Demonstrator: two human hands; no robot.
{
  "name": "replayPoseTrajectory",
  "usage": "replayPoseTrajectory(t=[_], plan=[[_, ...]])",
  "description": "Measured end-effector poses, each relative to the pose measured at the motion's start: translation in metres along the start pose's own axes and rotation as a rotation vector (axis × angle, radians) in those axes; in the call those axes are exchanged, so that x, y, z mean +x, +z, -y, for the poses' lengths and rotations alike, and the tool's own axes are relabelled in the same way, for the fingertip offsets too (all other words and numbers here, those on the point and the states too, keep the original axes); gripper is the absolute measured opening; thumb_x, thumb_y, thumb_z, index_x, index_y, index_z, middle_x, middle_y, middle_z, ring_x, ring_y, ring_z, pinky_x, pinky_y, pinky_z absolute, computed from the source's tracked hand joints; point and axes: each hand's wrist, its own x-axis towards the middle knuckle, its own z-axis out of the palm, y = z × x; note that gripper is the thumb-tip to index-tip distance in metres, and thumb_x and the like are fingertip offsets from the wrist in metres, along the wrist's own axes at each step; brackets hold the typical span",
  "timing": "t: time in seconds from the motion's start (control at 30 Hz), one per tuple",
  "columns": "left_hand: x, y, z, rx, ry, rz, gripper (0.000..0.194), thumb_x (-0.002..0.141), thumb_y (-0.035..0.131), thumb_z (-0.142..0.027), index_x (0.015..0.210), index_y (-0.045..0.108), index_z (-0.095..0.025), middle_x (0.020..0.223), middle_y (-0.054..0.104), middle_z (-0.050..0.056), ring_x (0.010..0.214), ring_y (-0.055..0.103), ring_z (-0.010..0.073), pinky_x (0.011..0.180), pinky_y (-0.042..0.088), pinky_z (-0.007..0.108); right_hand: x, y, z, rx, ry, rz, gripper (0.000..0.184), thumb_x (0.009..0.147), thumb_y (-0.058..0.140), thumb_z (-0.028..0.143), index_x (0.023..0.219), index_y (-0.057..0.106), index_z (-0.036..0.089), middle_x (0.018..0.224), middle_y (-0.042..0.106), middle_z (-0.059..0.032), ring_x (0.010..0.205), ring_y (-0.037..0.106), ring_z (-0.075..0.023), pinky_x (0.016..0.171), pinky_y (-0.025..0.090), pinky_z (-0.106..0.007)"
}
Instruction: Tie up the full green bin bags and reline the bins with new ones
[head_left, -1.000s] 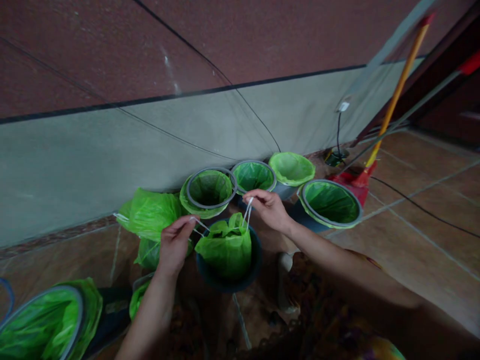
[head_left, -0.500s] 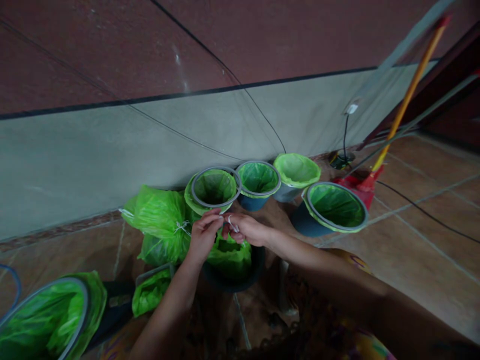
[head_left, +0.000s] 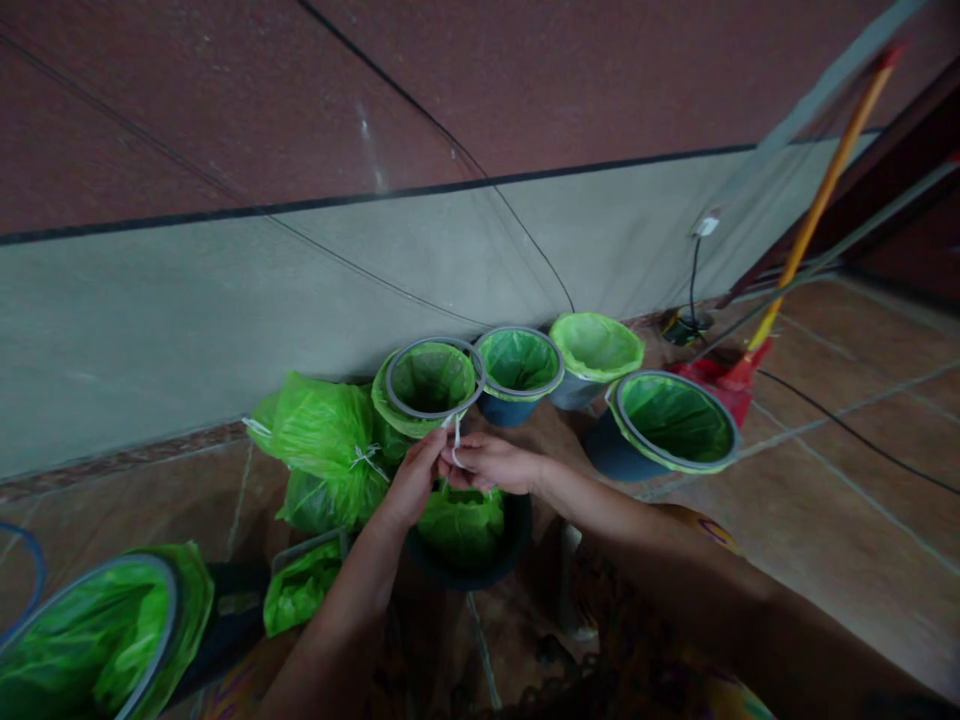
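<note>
My left hand [head_left: 415,480] and my right hand [head_left: 491,463] meet above a dark blue bin [head_left: 510,540] that holds a green bag [head_left: 461,525]. Both hands pinch the bag's white drawstrings [head_left: 454,440], which loop between the fingertips. The bag's mouth is gathered under my hands. Tied green bags [head_left: 322,450] lie on the floor just left of my left hand.
Several bins lined with green bags stand along the grey wall: one [head_left: 431,380], another [head_left: 519,365], a third [head_left: 596,350] and a larger one [head_left: 671,420]. A big lined bin [head_left: 97,630] is at the lower left. A red broom with an orange handle [head_left: 814,210] leans at the right. Cables cross the tiled floor.
My hands came together from wide apart, drawing the white strings in over the bag. The bag's top has sunk lower into the bin.
</note>
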Motion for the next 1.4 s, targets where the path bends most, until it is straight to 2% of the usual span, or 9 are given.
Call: replayPoseTrajectory(t=[0.17,0.37,0.47,0.6,0.73,0.97,1.1,1.23,1.4], plan=[[-0.001,0.001,0.017,0.102,0.007,0.120,0.046,0.079,0.060,-0.059,0.087,0.068,-0.014,0.066,0.063,0.002,0.060,0.056,0.0124,0.062,0.046,0.026,-0.001,-0.030,0.019,0.202,-0.032,-0.236,0.028,0.084,0.061,0.044,0.082,0.054,0.017,0.054,0.045,0.0080,0.039,0.018,-0.0019,0.037,0.008,-0.017],[0.006,0.000,0.036,0.164,-0.005,-0.208,0.029,0.074,0.061,-0.044,0.076,0.065,-0.015,0.056,0.053,-0.003,0.050,0.044,0.0090,0.051,0.032,0.023,-0.004,-0.028,0.023,0.231,-0.097,-0.539,0.018,0.080,0.062,0.031,0.089,0.055,0.017,0.054,0.050,0.0077,0.037,0.026,-0.0028,0.037,0.013,-0.018],[0.009,0.006,0.043,0.150,-0.041,-0.235,0.027,0.072,0.061,-0.042,0.074,0.065,-0.016,0.055,0.052,-0.003,0.049,0.042,0.0088,0.051,0.030,0.023,-0.005,-0.011,0.024,0.246,-0.151,-0.454,0.027,0.076,0.063,0.028,0.101,0.058,0.017,0.056,0.054,0.0065,0.038,0.028,-0.0034,0.038,0.013,-0.018],[0.001,0.022,0.044,0.313,-0.011,0.056,0.022,0.072,0.059,-0.035,0.059,0.062,-0.017,0.048,0.044,-0.005,0.047,0.034,0.0079,0.051,0.025,0.024,-0.002,0.003,0.025,0.279,-0.160,-0.235,0.024,0.076,0.060,0.028,0.096,0.063,0.015,0.059,0.056,0.0048,0.038,0.023,-0.0021,0.038,0.010,-0.019],[-0.009,0.034,0.044,0.374,-0.038,0.320,0.022,0.071,0.061,-0.032,0.080,0.075,-0.016,0.054,0.052,-0.003,0.051,0.038,0.0098,0.053,0.027,0.024,0.006,-0.004,0.025,0.345,-0.164,-0.303,0.021,0.075,0.058,0.022,0.095,0.064,0.015,0.060,0.054,0.0049,0.040,0.025,-0.0028,0.038,0.013,-0.018],[0.000,0.016,0.055,0.317,-0.048,-0.060,0.033,0.077,0.060,-0.044,0.074,0.074,-0.014,0.058,0.056,0.001,0.052,0.042,0.0100,0.053,0.031,0.024,0.002,-0.021,0.005,-0.037,0.059,-0.516,0.011,0.079,0.064,0.023,0.088,0.061,0.018,0.074,0.062,0.0002,0.064,0.057,-0.0093,0.056,0.043,-0.019],[0.006,0.006,0.054,0.264,-0.095,-0.173,0.031,0.075,0.062,-0.043,0.063,0.069,-0.015,0.056,0.058,0.002,0.052,0.046,0.0103,0.052,0.033,0.024,-0.009,-0.019,-0.011,-0.487,0.235,-0.389,0.025,0.078,0.070,0.031,0.098,0.064,0.018,0.066,0.063,0.0010,0.051,0.053,-0.0096,0.047,0.038,-0.020],[0.007,0.002,0.047,0.250,-0.106,-0.206,0.024,0.071,0.067,-0.037,0.069,0.073,-0.014,0.063,0.065,0.004,0.055,0.053,0.0114,0.056,0.038,0.025,-0.016,-0.019,-0.011,-0.816,0.253,-0.202,0.019,0.083,0.060,0.023,0.066,0.064,0.015,0.053,0.058,0.0011,0.046,0.047,-0.0083,0.046,0.031,-0.020],[0.006,-0.006,0.037,0.573,0.022,-0.050,0.012,0.071,0.067,-0.027,0.071,0.076,-0.019,0.063,0.068,0.001,0.061,0.059,0.0164,0.066,0.044,0.029,-0.019,-0.027,0.002,-0.841,0.221,0.095,0.017,0.079,0.058,0.014,0.064,0.066,0.015,0.054,0.059,0.0027,0.051,0.049,-0.0083,0.053,0.034,-0.020]])
